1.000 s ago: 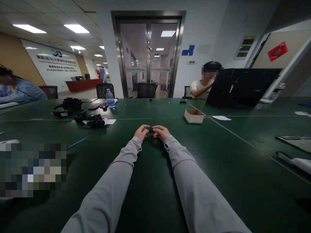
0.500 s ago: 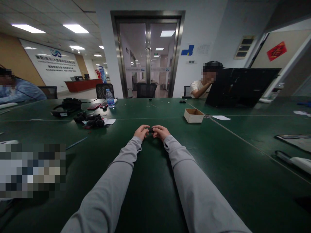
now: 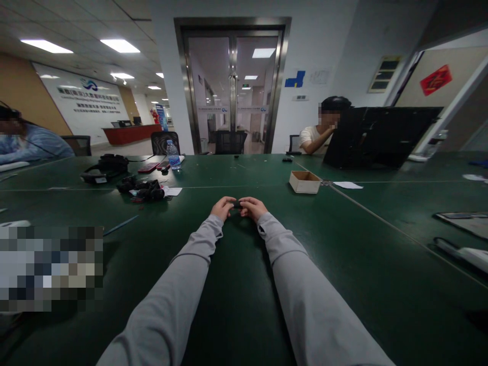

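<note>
Piece (image 3: 237, 206), small and dark, is located in the gap between left hand (image 3: 222, 208) and right hand (image 3: 253, 209), straight ahead of the body, low over table (image 3: 236, 284). Its exposed part is seen to run roughly left to right, from one hand to the other; true length not determined, as the right end is covered by fingers. Right hand judged the nearer: the piece appears pinched by its thumb and fingers. Left fingertips are brought up to the opposite end; whether it is gripped or merely touched there cannot be told. Hands are thus nearly together, palms apart, joined only across the piece. Type of piece not identified. Box (image 3: 304, 187) is noted beyond and to the right, nearer the right hand; bottle (image 3: 173, 156) is noted farther off, to the left.
</note>
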`<state>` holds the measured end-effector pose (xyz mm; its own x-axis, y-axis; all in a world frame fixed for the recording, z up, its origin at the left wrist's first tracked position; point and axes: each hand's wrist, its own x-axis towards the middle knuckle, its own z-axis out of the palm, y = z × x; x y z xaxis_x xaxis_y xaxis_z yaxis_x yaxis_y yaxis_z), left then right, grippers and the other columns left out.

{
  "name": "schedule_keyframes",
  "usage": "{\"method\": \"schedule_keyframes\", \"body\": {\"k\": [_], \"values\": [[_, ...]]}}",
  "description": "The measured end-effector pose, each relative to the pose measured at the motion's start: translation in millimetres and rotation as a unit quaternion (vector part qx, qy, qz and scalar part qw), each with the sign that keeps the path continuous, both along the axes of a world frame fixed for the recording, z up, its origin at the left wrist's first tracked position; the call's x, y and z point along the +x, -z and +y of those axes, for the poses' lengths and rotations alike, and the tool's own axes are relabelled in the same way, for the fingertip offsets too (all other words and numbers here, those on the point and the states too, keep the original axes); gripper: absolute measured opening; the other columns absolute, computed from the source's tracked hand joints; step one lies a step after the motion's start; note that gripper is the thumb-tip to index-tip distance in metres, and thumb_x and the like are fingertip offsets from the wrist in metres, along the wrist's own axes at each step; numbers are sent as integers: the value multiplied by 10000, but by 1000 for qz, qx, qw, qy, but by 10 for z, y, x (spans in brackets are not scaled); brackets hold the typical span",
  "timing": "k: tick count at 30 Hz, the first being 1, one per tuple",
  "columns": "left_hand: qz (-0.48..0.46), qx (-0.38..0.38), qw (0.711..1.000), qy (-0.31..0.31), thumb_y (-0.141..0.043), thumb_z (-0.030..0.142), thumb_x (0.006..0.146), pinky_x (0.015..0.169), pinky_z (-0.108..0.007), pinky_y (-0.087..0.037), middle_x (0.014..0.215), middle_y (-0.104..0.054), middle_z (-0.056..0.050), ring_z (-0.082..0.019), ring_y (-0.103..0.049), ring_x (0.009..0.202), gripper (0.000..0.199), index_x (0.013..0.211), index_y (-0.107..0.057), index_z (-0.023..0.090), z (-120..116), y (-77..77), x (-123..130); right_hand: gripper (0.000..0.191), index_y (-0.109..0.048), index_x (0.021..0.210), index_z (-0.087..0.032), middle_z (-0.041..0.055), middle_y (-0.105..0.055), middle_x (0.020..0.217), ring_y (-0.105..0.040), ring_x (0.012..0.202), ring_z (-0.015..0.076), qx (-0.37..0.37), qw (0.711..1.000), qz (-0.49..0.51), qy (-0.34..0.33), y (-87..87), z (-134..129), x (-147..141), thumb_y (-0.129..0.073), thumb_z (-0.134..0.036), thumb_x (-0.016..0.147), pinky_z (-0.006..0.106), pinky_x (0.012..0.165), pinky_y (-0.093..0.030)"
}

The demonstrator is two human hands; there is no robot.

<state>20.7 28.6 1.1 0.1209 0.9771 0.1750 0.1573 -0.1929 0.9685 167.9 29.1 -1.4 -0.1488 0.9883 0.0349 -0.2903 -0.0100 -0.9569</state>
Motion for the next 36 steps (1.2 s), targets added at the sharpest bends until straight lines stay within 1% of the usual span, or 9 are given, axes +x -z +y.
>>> {"method": "schedule_keyframes", "body": {"k": [2, 6, 10, 12, 16, 19, 24, 28, 36], "values": [[3, 6, 1000, -1, -454, 223, 709, 382, -162, -320, 564, -518, 36, -43, -398, 375, 247, 909, -581, 153, 2, 6, 0, 103, -574, 802, -112, 15, -588, 502, -540, 379, 103, 2, 1000, 2, 0, 3, 1, 0, -567, -56, 715, 183, 390, -488], [18, 16, 1000, -1, -412, 311, 758, 373, -163, -305, 517, -498, 31, -48, -392, 363, 267, 863, -595, 147, 5, 15, -3, 106, -574, 810, -109, 17, -591, 505, -539, 379, 103, 4, 1000, 4, 0, 8, 7, -1, -561, -57, 719, 181, 386, -484], [5, -5, 1000, -1, -449, 230, 709, 371, -172, -313, 606, -538, 21, -44, -408, 364, 245, 898, -585, 151, 9, 1, -4, 105, -568, 808, -108, 15, -585, 489, -538, 376, 105, 2, 1000, 5, -3, 0, 4, -6, -546, -48, 724, 183, 386, -484], [5, -9, 1000, -3, -460, 197, 685, 374, -172, -318, 614, -539, 22, -44, -411, 368, 251, 899, -583, 152, 12, -3, -5, 104, -569, 805, -110, 14, -585, 491, -537, 376, 104, 1, 1000, 4, -3, -6, -1, -7, -547, -49, 723, 183, 388, -486], [16, 7, 1000, 3, -437, 235, 715, 379, -168, -319, 534, -504, 31, -51, -403, 371, 240, 876, -594, 151, 17, 10, -9, 107, -577, 811, -111, 15, -587, 500, -543, 384, 105, -3, 1000, -4, 0, -5, -2, -2, -562, -58, 719, 182, 393, -490], [22, 17, 1000, 0, -416, 269, 738, 374, -165, -311, 521, -499, 29, -52, -397, 369, 257, 870, -601, 150, 17, 20, -10, 106, -577, 806, -114, 15, -594, 519, -541, 383, 101, 4, 1000, 2, -2, 9, 12, 1, -580, -66, 711, 185, 396, -492], [16, 6, 1000, -11, -443, 235, 703, 374, -170, -317, 618, -548, 16, -49, -415, 383, 239, 871, -598, 164, 13, 16, -8, 107, -568, 803, -116, 13, -591, 511, -535, 376, 100, 5, 1000, 8, -7, 24, 27, 3, -587, -72, 707, 187, 390, -486], [14, 15, 1000, -12, -465, 196, 665, 375, -170, -321, 696, -574, 7, -45, -428, 394, 237, 861, -594, 169, 16, 19, -12, 118, -571, 811, -117, 13, -593, 517, -540, 381, 100, 4, 1000, 1, -4, 17, 16, 4, -601, -84, 702, 185, 393, -486], [16, 9, 1000, -9, -421, 225, 711, 377, -160, -314, 531, -506, 34, -50, -403, 375, 251, 871, -603, 162, 14, 19, -12, 120, -570, 813, -115, 10, -591, 513, -546, 387, 102, 6, 1000, 0, -4, 12, 9, 1, -598, -80, 702, 181, 394, -489]]}}
